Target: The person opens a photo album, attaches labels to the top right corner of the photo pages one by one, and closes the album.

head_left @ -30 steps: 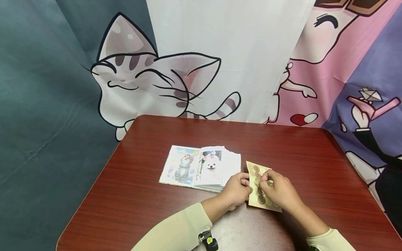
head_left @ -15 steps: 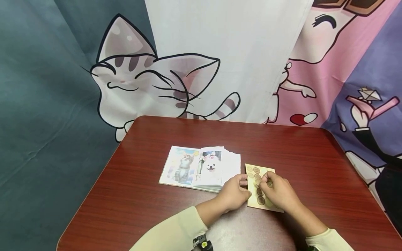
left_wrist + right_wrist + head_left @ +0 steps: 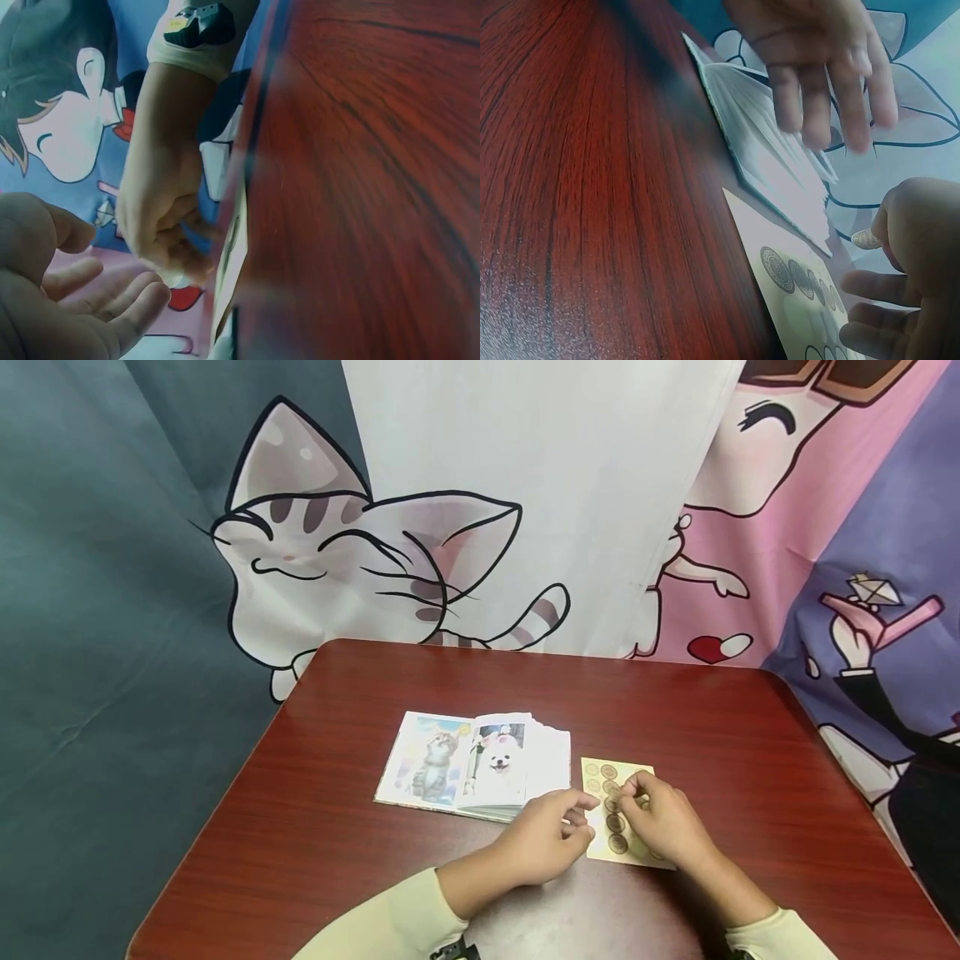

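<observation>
My right hand [image 3: 666, 817] pinches a small round gold sticker [image 3: 866, 239] between thumb and forefinger, just above the sticker sheet. The pale yellow sheet [image 3: 600, 850] lies flat on the table and carries rows of round brown, coin-like stickers [image 3: 777, 270]; my right hand covers part of it in the head view. My left hand [image 3: 546, 837] holds nothing. Its fingers are relaxed and slightly bent, and the fingertips hover near the sheet's left edge. In the right wrist view the left hand [image 3: 821, 67] appears above the book, fingers apart.
An open photo book [image 3: 551, 760] lies left of the sheet, showing a kitten picture [image 3: 437, 764] and a white dog picture [image 3: 498, 762]. The dark red table [image 3: 315, 852] ends at a cartoon-printed curtain [image 3: 465, 435] behind it.
My left hand has let go of the sheet's left edge and drawn back to the left. The sheet has settled flat. My right hand stays over it, still pinching the sticker.
</observation>
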### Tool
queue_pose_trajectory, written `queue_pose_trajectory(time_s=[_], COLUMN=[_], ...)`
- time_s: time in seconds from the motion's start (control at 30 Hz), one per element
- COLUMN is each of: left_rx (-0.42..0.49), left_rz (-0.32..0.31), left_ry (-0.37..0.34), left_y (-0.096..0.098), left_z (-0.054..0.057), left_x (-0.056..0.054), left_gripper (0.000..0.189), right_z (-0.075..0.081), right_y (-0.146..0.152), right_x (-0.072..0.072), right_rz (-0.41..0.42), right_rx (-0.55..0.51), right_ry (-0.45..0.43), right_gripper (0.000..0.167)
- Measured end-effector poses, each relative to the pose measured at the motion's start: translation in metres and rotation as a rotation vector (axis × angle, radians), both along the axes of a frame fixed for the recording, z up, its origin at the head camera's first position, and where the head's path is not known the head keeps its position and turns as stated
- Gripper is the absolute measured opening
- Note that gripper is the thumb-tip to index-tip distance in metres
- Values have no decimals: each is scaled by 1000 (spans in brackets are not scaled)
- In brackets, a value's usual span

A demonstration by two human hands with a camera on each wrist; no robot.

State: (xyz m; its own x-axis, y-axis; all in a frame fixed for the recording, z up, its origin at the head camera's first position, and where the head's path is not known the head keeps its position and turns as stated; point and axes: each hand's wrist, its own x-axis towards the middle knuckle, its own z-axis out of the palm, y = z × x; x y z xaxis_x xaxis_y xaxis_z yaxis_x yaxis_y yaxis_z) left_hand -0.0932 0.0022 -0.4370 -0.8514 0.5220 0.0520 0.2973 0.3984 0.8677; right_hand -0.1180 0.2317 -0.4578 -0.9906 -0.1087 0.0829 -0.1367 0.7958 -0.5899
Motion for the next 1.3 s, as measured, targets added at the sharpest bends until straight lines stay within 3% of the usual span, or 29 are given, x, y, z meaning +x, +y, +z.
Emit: queue_pose_trajectory(time_s=[0.13,0.27,0.4,0.57,0.73,0.97,1.13,1.3], left_rx=[-75,-145,-190,-281,-441,-609,-684,-733], left_rz=[-25,26,79,107,85,-68,-147,-176], left_ry=[206,393,479,552,505,338,278,262], left_y=[-19,-35,-53,-75,-91,-97,-95,-94], left_z=[9,17,21,17,7,-5,-5,-7], left_x=[2,2,2,-1,-1,1,2,1], left_gripper=[34,34,34,40,60,81,83,82], right_z=[0,0,-1,-2,0,0,-1,-1], right_y=[-1,0,-1,-3,-4,-4,-6,-8], right_x=[0,-2,-3,-6,-6,-4,-4,-6], right_rz=[5,7,24,36,33,25,22,32], right_rx=[-3,9,20,22,13,3,-7,-5], right_ry=[11,21,35,59,53,38,24,41], right_gripper=[8,8,8,7,6,6,9,14])
